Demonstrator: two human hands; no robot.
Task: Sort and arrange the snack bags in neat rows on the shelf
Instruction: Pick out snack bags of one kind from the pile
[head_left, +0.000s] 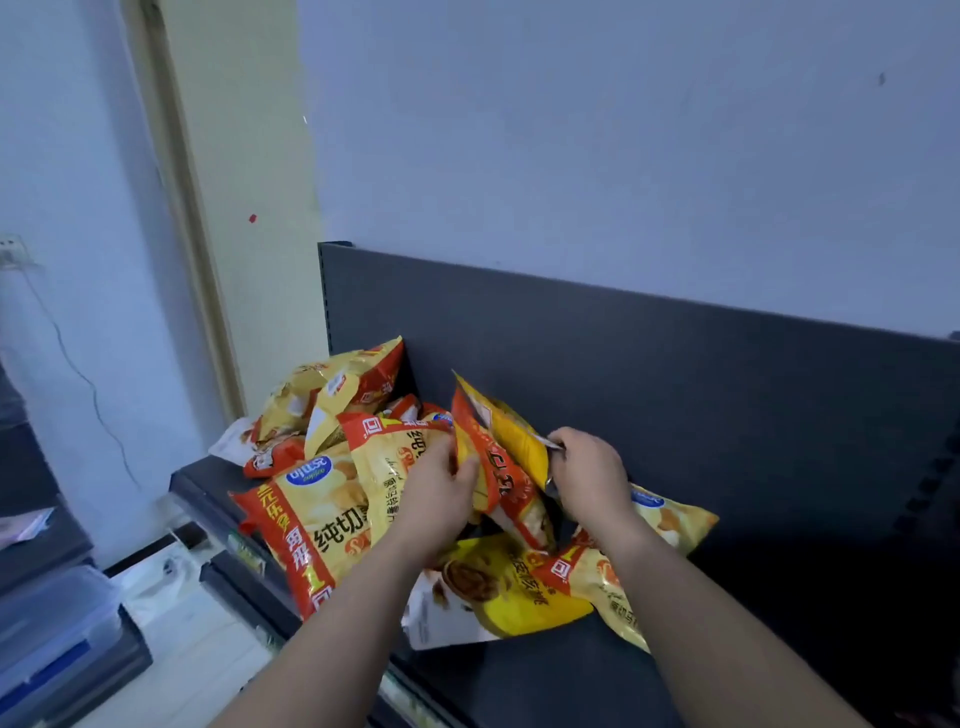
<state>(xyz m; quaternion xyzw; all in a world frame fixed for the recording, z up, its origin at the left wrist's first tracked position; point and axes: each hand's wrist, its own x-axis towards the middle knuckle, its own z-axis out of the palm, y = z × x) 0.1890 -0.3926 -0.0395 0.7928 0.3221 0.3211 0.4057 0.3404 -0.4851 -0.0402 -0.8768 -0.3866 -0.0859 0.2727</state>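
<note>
Hands are pinching one upright snack bag (498, 457) between them: left hand (441, 488) at its left edge, right hand (587, 478) at its right edge; long axis tilting up toward the shelf back panel (675, 374).

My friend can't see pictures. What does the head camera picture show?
Two bare hands, left hand and right hand, hold one red and yellow snack bag up on edge above a messy pile of similar bags on a dark shelf. The shelf's right side is bare.
</note>
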